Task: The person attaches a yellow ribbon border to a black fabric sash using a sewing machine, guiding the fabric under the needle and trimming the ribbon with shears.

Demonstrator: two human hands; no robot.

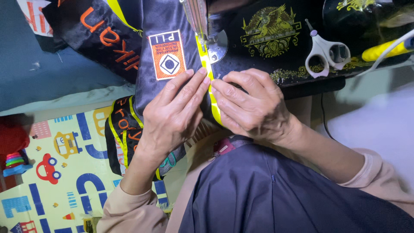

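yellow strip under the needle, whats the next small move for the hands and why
Probably ease the yellow strip and dark fabric a little further toward the presser foot. Both the left hand and the right hand lie flat on the cloth, fingertips pinching the strip straight just short of the foot, so it looks lined up for feeding.

patch point(167, 55) | rectangular, orange-white | on dark fabric, beside left hand point(174, 114)
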